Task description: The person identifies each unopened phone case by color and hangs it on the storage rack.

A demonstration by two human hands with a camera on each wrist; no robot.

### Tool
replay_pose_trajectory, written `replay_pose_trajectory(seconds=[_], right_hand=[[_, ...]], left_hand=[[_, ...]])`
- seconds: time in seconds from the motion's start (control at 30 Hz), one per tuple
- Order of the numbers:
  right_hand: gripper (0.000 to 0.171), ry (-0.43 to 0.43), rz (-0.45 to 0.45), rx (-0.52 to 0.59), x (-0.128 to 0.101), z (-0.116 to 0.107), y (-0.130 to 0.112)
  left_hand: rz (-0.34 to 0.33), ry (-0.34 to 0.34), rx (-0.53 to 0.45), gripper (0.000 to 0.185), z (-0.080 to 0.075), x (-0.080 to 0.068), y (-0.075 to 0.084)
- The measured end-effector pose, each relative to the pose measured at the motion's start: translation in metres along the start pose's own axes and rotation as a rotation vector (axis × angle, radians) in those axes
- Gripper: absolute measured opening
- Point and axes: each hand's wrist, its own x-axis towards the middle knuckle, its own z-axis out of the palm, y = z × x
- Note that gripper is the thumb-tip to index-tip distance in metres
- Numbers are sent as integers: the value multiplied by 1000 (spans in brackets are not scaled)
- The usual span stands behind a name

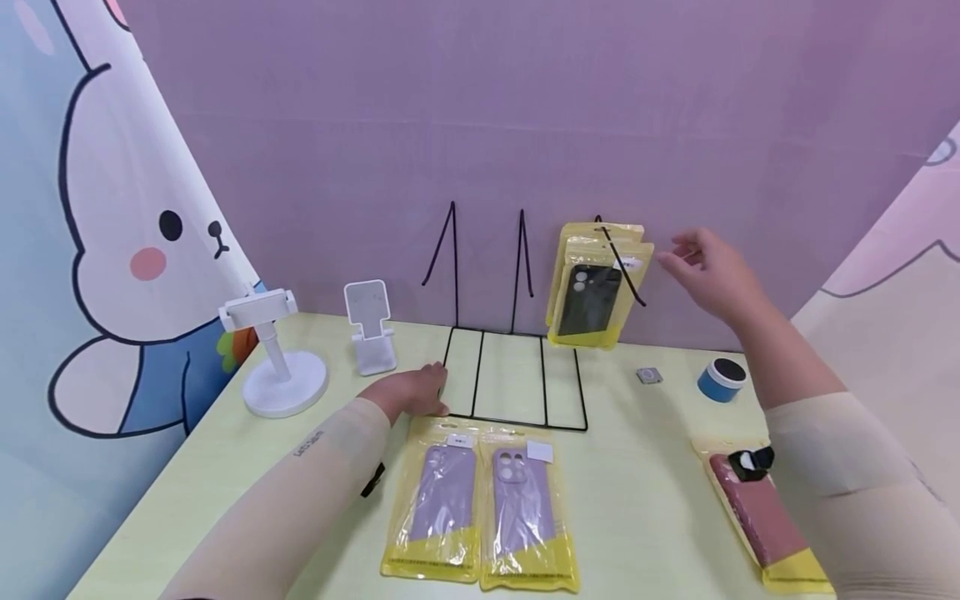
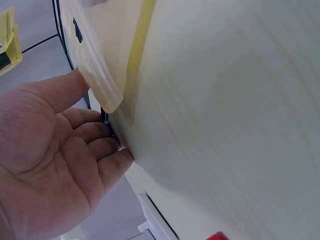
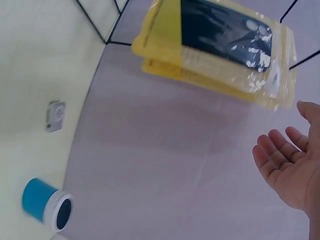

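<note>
A black wire display rack [image 1: 545, 383] stands on the table, with several upright hooks. My left hand [image 1: 411, 390] holds the left front corner of its base; in the left wrist view its fingers [image 2: 95, 132] curl by the wire against the tabletop. Two yellow-edged bags with phone cases, the front one a black phone case [image 1: 589, 300], hang on the rack's right hook. Just right of them my right hand [image 1: 708, 271] is raised, fingers loosely bent and holding nothing. Two bagged lilac phone cases [image 1: 442, 492] lie side by side in front of the rack.
A bagged dark red phone case [image 1: 761, 512] lies at right, partly behind my right forearm. A blue-and-white jar [image 1: 722, 380] and a small grey square [image 1: 648, 376] sit behind it. Two white phone stands [image 1: 285, 385] are at left. A purple backdrop [image 1: 517, 125] rises behind.
</note>
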Motion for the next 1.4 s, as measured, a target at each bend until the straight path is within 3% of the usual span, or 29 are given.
replay_pose_trajectory(seconds=[0.4, 0.63, 0.83, 1.07, 1.2, 1.3, 1.4], right_hand=[[68, -103, 73, -26, -51, 6, 85], [64, -273, 83, -69, -79, 20, 130], [79, -417, 128, -164, -106, 35, 161], [102, -553, 321, -226, -120, 48, 181], [113, -610, 403, -178, -125, 56, 183], [117, -650, 422, -148, -126, 60, 186], [107, -668, 376, -175, -124, 64, 188]], left_hand=[[-14, -7, -16, 79, 2, 1, -2], [-4, 7, -22, 80, 4, 1, -4], [16, 13, -10, 80, 6, 4, -6], [15, 24, 10, 80, 8, 7, -8], [17, 22, -1, 79, 7, 7, -8], [13, 19, -5, 79, 6, 7, -6], [10, 20, -5, 79, 6, 7, -5]])
